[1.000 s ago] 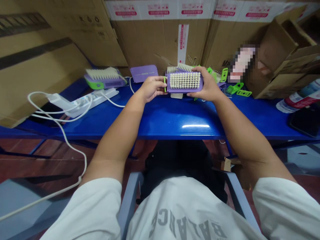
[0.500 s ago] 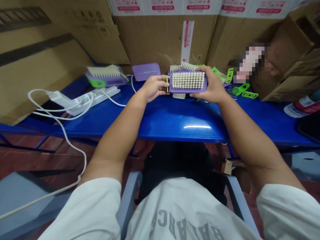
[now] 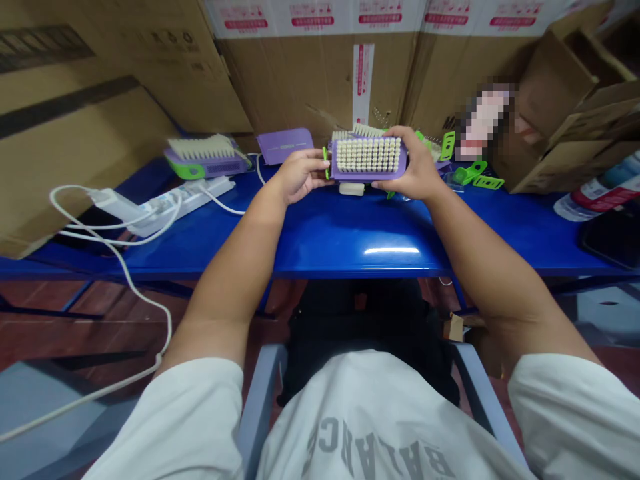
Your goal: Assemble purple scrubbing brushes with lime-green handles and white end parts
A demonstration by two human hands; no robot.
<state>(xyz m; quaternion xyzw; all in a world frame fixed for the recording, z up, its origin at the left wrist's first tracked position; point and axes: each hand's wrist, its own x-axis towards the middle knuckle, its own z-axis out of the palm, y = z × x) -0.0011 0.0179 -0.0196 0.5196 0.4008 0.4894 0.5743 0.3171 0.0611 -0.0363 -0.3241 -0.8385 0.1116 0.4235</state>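
Observation:
I hold a purple brush (image 3: pixel 367 160) with cream bristles facing me, above the blue table (image 3: pixel 350 240). My right hand (image 3: pixel 417 170) wraps round its right end, thumb below and fingers over the top. My left hand (image 3: pixel 297 175) is closed at the brush's left end, pinching a small green piece (image 3: pixel 325 163) against it. More brushes of the same kind (image 3: pixel 357 131) lie just behind the held one.
A finished purple and green brush (image 3: pixel 205 157) and a purple plate (image 3: pixel 285 145) lie at the back left. A white power strip (image 3: pixel 187 197) with cables lies left. Green plastic parts (image 3: pixel 473 175) lie right, near a bottle (image 3: pixel 595 197). Cardboard boxes (image 3: pixel 300 73) wall the back.
Both hands keep the same hold on the brush; only the view has shifted slightly.

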